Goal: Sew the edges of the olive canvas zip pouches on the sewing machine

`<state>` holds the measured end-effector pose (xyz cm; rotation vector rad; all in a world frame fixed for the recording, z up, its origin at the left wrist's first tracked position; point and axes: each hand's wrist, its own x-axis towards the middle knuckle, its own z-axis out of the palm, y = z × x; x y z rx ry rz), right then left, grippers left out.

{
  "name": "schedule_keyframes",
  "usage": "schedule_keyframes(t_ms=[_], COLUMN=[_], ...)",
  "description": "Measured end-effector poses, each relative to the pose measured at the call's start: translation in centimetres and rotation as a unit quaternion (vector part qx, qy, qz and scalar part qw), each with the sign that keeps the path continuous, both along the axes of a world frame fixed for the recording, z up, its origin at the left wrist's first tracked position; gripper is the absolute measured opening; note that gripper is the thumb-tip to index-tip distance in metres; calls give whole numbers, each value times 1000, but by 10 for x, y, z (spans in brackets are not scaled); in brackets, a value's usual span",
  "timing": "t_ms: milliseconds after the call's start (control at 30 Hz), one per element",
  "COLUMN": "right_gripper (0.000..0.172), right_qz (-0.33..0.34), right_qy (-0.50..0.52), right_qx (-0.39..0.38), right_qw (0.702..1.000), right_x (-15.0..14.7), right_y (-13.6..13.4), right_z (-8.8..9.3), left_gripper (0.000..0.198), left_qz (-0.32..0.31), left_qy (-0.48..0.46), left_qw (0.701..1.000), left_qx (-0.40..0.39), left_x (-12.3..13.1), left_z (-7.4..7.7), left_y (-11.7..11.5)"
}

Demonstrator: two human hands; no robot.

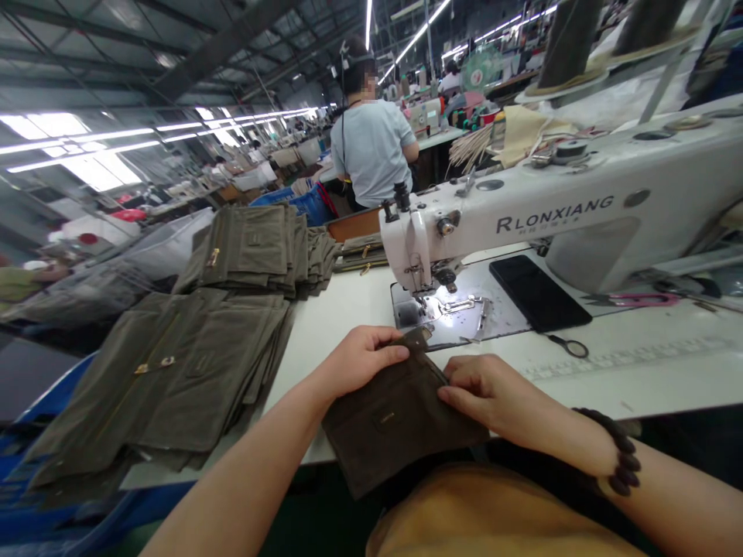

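Observation:
A dark olive fabric panel with a small label hangs over the table's front edge, close to my body. My left hand grips its upper left part, thumb on top and fingers behind. My right hand pinches the right edge, where a zipper or folded seam shows. Both hands are closed on the cloth. Just beyond them is the lit needle area of a white sewing machine; the panel's upper corner points towards it.
Stacks of olive fabric pieces with zippers cover the left side. A black phone lies on the machine bed, near small thread snips and pink-handled scissors. A ruler lies along the table. Ahead sits a person in a light shirt.

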<state>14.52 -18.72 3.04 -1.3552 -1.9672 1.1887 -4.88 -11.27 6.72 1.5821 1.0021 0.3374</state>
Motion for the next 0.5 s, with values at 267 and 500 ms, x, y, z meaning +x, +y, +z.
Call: schedule_keyframes(t_ms=[267,500], right_gripper=[31,22], right_qz=[-30,-69], right_qy=[-31,24], right_qx=[-4,18], right_qw=[999,997], right_x=[2,5], right_y=[-3,0], right_z=[-3,10], left_gripper=[24,31], left_qz=[-21,15], left_qy=[-2,0], left_qw=[998,998], left_qx=[-52,-61], left_x=[6,8], left_z=[5,6], left_y=[-2,-4])
